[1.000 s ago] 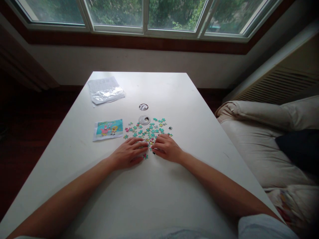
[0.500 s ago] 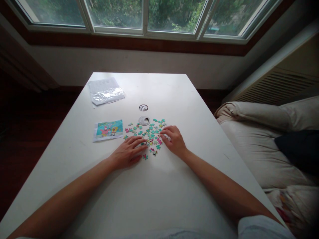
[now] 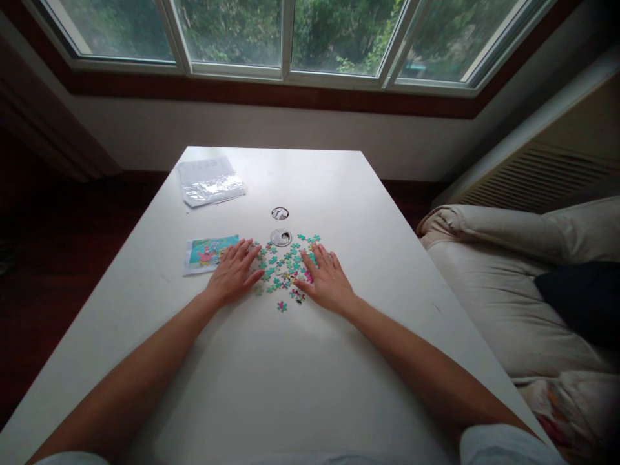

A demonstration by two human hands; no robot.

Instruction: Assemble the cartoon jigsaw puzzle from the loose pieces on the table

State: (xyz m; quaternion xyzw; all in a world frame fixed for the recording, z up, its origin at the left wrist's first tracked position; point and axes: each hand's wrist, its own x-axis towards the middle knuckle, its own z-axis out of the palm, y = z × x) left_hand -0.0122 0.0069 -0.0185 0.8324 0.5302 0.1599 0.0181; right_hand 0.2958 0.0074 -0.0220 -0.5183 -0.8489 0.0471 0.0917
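Several small jigsaw pieces, mostly teal with some pink, lie scattered on a white table. My left hand lies flat with fingers stretched out at the left edge of the scatter, touching the corner of a colourful cartoon picture card. My right hand lies flat and spread on the right side of the scatter, covering some pieces. A single teal piece sits apart, nearer me, between the two hands.
A round metal lid and a round cable hole sit beyond the pieces. A clear plastic bag over paper lies at the far left. A cream sofa with a dark cushion stands right of the table. Windows run along the far wall.
My left hand slid left and forward to the picture card and flattened. My right hand moved forward onto the right of the pieces and spread flat. The camera tilted slightly.
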